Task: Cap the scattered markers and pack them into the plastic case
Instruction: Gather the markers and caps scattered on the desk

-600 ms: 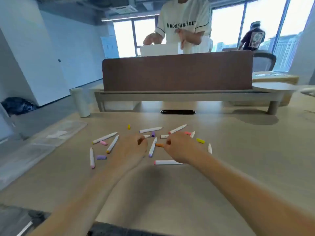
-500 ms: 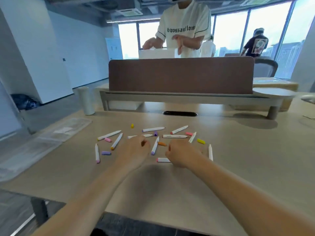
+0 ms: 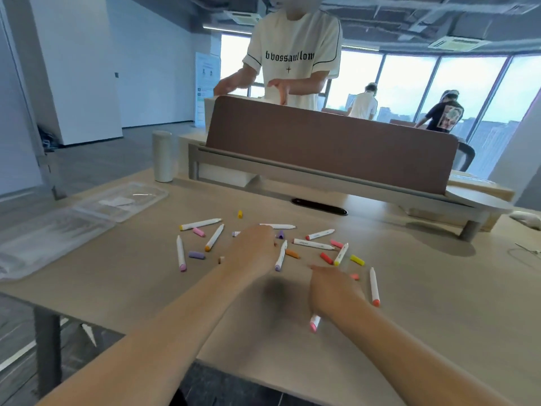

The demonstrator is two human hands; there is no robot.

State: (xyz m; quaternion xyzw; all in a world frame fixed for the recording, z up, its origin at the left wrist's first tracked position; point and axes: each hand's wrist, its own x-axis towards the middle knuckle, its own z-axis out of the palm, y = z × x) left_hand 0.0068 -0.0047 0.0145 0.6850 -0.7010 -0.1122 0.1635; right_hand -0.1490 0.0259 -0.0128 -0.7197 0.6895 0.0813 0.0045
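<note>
Nearest, low and right of centre, the right hand [image 3: 333, 291] is curled round a pink-ended marker [image 3: 315, 324], whose coloured end pokes out beneath the hand, close over the wooden table [image 3: 146, 288]. Up and to the left, at mid-frame, the left hand [image 3: 252, 253] sits knuckles-up with its fingers bent down into the scatter. Whether it pinches anything cannot be told. The two hands are apart. Around them lie loose white markers: an orange-ended marker [image 3: 374, 286] just right of the right hand, a purple-ended marker [image 3: 280, 255] between the hands, and a pink-tipped marker [image 3: 181, 253] well off to the left. Loose caps lie among them, such as an orange cap [image 3: 292, 253], a red cap [image 3: 326, 258], a yellow cap [image 3: 357, 260] and a purple cap [image 3: 196, 255]. At the left edge of the frame the clear plastic case [image 3: 58, 230] lies open on the table, well apart from the markers. Farther back stand a pale cylinder [image 3: 162, 156] and a brown desk divider [image 3: 328, 142], and behind the divider a person in a white T-shirt [image 3: 292, 54].
</note>
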